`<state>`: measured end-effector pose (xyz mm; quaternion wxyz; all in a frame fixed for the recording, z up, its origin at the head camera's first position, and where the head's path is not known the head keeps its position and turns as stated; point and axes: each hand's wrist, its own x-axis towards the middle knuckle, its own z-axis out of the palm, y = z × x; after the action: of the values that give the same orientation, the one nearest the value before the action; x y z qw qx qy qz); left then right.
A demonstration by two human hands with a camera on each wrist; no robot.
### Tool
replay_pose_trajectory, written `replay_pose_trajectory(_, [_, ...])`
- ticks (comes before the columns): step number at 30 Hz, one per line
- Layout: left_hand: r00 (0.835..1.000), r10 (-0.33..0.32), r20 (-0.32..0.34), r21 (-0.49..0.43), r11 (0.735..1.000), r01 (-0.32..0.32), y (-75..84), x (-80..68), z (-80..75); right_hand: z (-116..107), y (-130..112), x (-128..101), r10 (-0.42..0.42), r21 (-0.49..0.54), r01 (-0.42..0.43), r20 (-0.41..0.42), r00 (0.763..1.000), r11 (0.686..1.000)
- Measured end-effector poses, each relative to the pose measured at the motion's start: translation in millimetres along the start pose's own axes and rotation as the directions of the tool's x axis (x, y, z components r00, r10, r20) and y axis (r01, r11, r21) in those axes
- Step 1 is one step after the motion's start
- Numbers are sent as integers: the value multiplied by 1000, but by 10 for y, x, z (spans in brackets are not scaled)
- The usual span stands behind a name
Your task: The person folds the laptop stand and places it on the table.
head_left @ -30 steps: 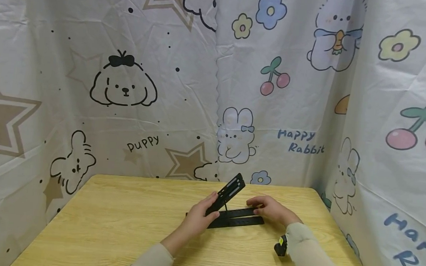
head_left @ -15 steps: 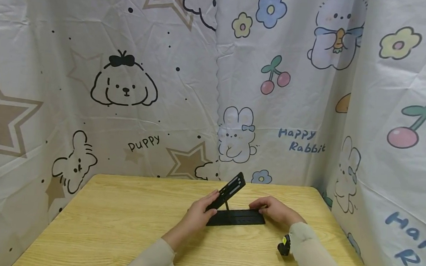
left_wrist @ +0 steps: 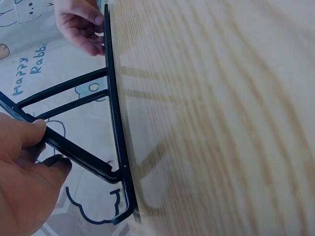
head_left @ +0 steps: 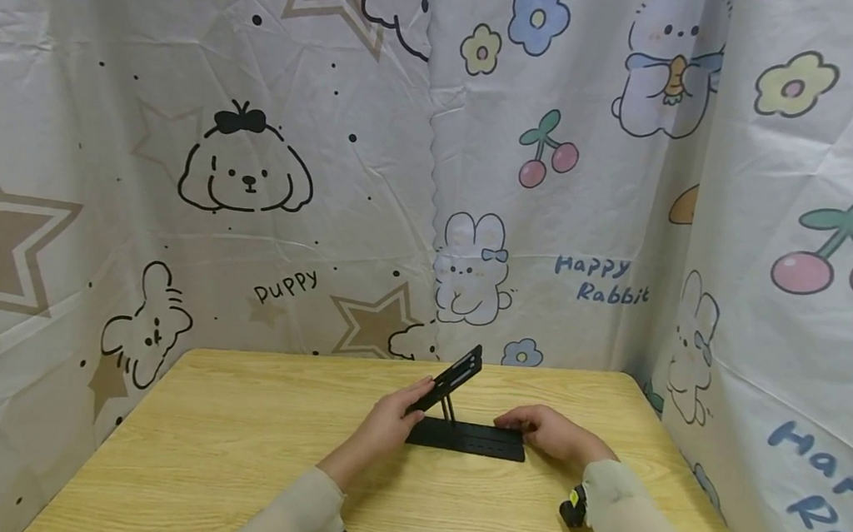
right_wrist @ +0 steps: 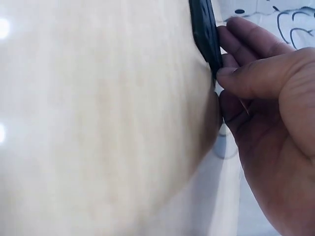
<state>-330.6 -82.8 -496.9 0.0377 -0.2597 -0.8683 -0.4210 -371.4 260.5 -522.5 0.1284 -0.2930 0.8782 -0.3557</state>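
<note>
Cartoon-print curtains enclose a pale wooden worktop [head_left: 232,443]. One black folding stand [head_left: 467,436] lies between the hands. Left hand [head_left: 384,421] pinches the raised slotted panel [head_left: 449,378]; right hand [head_left: 552,433] curls its fingers on the base's far end. Stand looks rigid, light and thin; the hinge likely pivots, so grip panel edge and base. Two struts.

- Both forearms are stretched forward and inward, and each is covered by a pale beige sleeve down to the wrist.
- The left hand [head_left: 382,426] is raised a little, with its fingers [left_wrist: 30,132] curled and the thumb closed in a pinching grip.
- The right hand [head_left: 550,433] is held lower, palm down, with the fingers [right_wrist: 244,35] bent at the knuckles and the thumb pressed in beside them.
- The two hands are kept near each other but apart.
</note>
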Motion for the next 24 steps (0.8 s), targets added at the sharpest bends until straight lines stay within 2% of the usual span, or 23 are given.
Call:
replay_pose_trajectory(6, [1000,-13,-15,-17,1000,12,-17,11,-20,72,-3,-72,10,28,-10,-5,1000,1000])
replay_pose_trajectory(15, [1000,-31,0,-42,999,31,-44,3,-53,144,-81,-175,-16,34,14,43,999,999])
replay_pose_trajectory(24, [999,-27,24,-84,996,29,-91,-4,-126,238,-146,-204,-1,123,-6,51,999,992])
